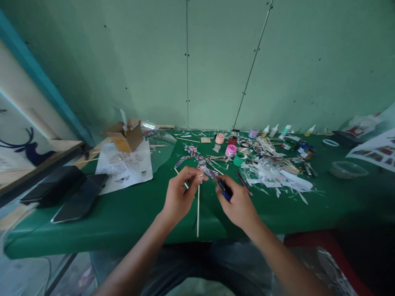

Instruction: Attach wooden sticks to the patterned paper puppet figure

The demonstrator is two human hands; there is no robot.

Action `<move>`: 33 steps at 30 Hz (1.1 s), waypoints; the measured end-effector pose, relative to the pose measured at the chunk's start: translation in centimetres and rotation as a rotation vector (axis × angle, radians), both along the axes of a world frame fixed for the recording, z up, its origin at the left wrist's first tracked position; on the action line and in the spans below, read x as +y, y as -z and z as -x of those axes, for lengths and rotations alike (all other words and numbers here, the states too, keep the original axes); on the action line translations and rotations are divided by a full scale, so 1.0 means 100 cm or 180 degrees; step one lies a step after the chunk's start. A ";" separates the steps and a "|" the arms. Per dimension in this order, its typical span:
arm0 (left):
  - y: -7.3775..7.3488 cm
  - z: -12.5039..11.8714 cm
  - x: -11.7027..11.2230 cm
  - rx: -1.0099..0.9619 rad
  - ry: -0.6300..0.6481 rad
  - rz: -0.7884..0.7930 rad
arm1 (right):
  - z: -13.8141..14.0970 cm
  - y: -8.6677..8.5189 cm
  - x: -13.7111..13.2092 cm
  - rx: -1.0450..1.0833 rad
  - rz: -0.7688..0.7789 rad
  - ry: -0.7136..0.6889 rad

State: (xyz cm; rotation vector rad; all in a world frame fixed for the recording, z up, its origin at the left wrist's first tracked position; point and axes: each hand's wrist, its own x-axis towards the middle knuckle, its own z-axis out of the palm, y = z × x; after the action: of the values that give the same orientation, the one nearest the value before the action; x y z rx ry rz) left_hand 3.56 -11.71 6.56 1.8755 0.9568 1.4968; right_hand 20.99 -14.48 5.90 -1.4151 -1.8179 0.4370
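Observation:
My left hand [182,191] is closed in a pinch on a short, pale wooden stick [201,175]. Facing it, my right hand [237,200] is wrapped round blue-handled pliers [226,192], whose metal tip points at my left fingertips. Just behind both hands lies a figure [191,151] covered in a colourful speckled pattern, with long thin limbs; my fingers hide part of it. A thin wooden stick [198,211] lies on the table between my wrists, pointing toward me.
Paint jars [231,150] stand behind the hands. To the right are paper scraps [273,174], wooden sticks and a plastic tub [348,169]. Leftward lie printed sheets [125,164], a small cardboard box [128,139] and a phone [80,198]. A green wall [216,61] backs the table.

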 end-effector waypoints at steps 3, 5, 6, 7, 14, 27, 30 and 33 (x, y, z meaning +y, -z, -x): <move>0.002 0.000 -0.001 -0.0117 0.0049 -0.0015 | 0.000 0.000 -0.001 0.0036 -0.0023 -0.0107; 0.003 0.000 0.000 -0.0153 0.0080 0.0010 | 0.001 0.002 -0.001 0.0071 -0.0022 -0.0179; 0.004 0.000 0.001 -0.0138 0.0074 0.0020 | 0.001 0.002 -0.001 0.0096 -0.0017 -0.0203; 0.004 0.000 0.002 -0.0110 0.0052 0.0015 | 0.001 0.003 -0.001 0.0123 -0.0007 -0.0216; -0.001 0.004 0.017 -0.0017 0.0532 -0.0188 | -0.006 -0.001 0.000 0.0486 0.0705 -0.1043; 0.013 0.029 0.074 0.2058 -0.0793 -0.0337 | -0.034 0.034 0.034 -0.1626 0.0892 -0.0016; 0.027 0.042 0.090 0.2490 -0.1118 -0.0314 | -0.027 0.051 0.041 -0.2086 0.0540 0.0220; 0.040 0.053 0.099 0.2730 -0.1383 -0.0326 | -0.023 0.054 0.052 -0.2292 0.0151 0.0270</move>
State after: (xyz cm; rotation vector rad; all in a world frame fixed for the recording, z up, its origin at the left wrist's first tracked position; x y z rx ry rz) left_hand -1.72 -1.85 2.53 2.5599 1.7803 0.9124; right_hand 23.24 -9.31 0.50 -1.8248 -2.2911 -0.1025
